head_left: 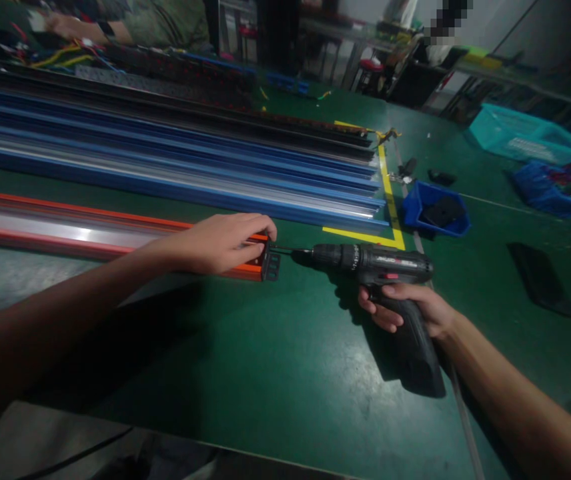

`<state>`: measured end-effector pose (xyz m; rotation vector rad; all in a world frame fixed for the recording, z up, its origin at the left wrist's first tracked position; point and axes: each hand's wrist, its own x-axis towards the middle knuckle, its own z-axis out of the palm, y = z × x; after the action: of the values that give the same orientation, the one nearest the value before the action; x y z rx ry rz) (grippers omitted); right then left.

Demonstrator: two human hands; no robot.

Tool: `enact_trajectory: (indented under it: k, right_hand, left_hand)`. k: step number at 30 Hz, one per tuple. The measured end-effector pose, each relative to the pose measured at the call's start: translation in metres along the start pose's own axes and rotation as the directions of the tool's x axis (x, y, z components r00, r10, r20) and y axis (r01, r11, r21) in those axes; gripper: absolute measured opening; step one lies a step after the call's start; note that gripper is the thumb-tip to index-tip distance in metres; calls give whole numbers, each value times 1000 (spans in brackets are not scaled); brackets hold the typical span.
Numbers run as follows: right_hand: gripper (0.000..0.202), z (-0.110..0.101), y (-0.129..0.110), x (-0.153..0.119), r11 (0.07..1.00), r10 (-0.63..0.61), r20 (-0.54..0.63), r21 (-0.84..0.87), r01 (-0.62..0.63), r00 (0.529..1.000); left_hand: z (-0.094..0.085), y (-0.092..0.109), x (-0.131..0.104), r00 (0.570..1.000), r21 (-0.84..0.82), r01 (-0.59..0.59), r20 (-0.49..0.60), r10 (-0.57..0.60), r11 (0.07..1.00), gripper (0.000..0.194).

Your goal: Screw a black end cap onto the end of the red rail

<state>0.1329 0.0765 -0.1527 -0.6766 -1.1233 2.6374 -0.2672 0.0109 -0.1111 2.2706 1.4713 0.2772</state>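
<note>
My right hand (405, 307) is wrapped round the grip of a black cordless drill (390, 263), which points left with a long thin bit (288, 251). The bit's tip meets a black end cap (269, 261) on the end of a long orange and silver metal profile (115, 230). Over that end of the profile lies my left hand (225, 243), its fingers curled across the top and gripping it just behind the cap. Whether a screw sits at the bit's tip is too small to tell.
Several blue profiles (175, 157) lie behind, beside yellow tape (390, 200). A small blue bin (435, 210) holds dark parts. Further right are a flat black object (540, 279), another blue bin (560, 190) and a turquoise basket (525, 133). A co-worker's arm (90, 30) works among wires at the back left.
</note>
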Motion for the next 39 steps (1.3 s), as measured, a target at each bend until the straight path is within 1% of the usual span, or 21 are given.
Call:
enact_trajectory:
  k: [13, 21, 32, 39]
  right_hand:
    - [26, 1, 0, 0, 1000, -8, -18, -9, 8, 1000]
    - [27, 1, 0, 0, 1000, 7, -17, 6, -7, 1000]
    - [26, -1, 1, 0, 1000, -6, -1, -7, 6, 1000]
    - [26, 0, 1, 1, 1000, -14, -10, -9, 14, 1000]
  left_hand:
    - [0, 1, 0, 1000, 16, 13, -1, -13, 1000, 32]
    - [-1, 2, 0, 1000, 13, 9, 8, -9, 1000, 32]
    - [-1, 1, -2, 1000, 8, 3, 5, -3, 1000, 31]
    - [-1, 2, 1, 1000, 12, 12, 6, -12, 1000, 31]
